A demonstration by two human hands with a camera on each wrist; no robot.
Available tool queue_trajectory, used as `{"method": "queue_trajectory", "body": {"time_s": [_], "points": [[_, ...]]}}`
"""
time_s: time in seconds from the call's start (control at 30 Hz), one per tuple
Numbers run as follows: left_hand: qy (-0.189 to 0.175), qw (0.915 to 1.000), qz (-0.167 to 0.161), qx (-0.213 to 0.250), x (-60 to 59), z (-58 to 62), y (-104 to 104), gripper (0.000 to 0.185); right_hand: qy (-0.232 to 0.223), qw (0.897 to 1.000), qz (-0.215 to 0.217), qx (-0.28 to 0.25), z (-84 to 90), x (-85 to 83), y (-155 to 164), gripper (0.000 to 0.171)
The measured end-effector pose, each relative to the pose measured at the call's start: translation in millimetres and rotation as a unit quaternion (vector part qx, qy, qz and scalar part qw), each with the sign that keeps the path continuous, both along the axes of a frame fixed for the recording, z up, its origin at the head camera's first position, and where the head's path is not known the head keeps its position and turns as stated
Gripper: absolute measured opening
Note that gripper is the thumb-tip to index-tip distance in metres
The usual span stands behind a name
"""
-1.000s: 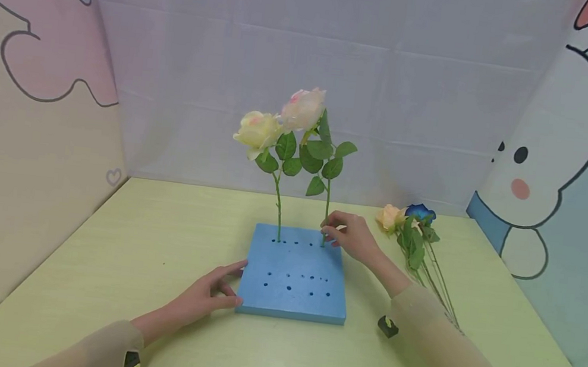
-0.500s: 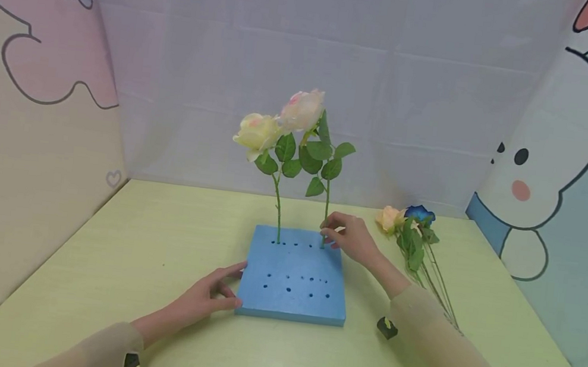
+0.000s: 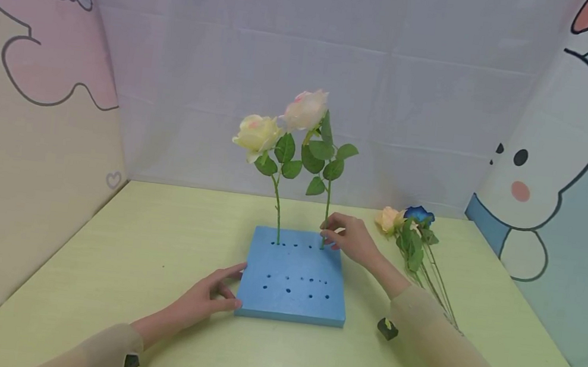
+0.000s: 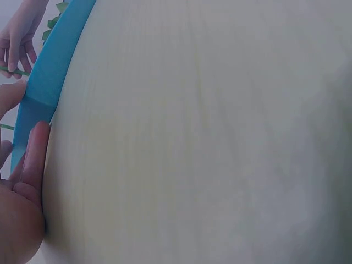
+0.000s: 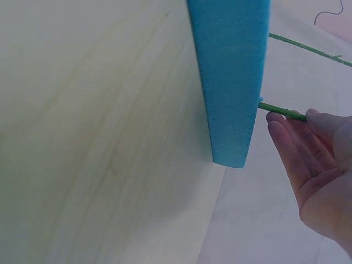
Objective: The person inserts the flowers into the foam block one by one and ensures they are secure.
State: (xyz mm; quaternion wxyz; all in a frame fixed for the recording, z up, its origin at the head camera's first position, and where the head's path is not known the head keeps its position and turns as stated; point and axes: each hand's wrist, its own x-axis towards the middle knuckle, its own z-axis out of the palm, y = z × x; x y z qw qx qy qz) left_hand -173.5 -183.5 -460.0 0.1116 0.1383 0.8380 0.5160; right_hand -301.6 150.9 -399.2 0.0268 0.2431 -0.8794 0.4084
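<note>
A blue foam board [image 3: 293, 261] with several holes lies on the table. Two artificial roses stand upright in its back row: a pale yellow rose [image 3: 257, 135] at left and a pale pink rose [image 3: 306, 110] at back right. Low on the pink rose's stem, just above the board, my right hand [image 3: 353, 237] pinches it between thumb and fingers; the right wrist view shows the green stem [image 5: 283, 111] entering the foam. My left hand [image 3: 201, 296] rests against the board's left edge, thumb near the front corner and fingers extended along the side.
On the right of the table lie a peach rose [image 3: 389, 219] and a blue rose [image 3: 420, 215], their stems pointing toward the front and partly behind my right forearm. Cloth walls enclose the table at the back and sides.
The pink rose's head has shifted very slightly to the right. Both hands keep their places, and the whole view has drifted down a little.
</note>
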Motion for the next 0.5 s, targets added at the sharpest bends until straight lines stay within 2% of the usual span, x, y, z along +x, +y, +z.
{"method": "queue_trajectory", "body": {"time_s": [0.33, 0.5], "points": [[0.002, 1.0000, -0.005, -0.001, 0.1, -0.1, -0.4, 0.076, -0.004, 1.000, -0.001, 0.004, 1.1, 0.8, -0.2, 0.013], [0.004, 1.0000, -0.004, 0.000, -0.3, -0.7, -0.4, 0.076, 0.001, 1.000, 0.001, 0.014, 1.7, 2.9, 0.6, 0.027]]}}
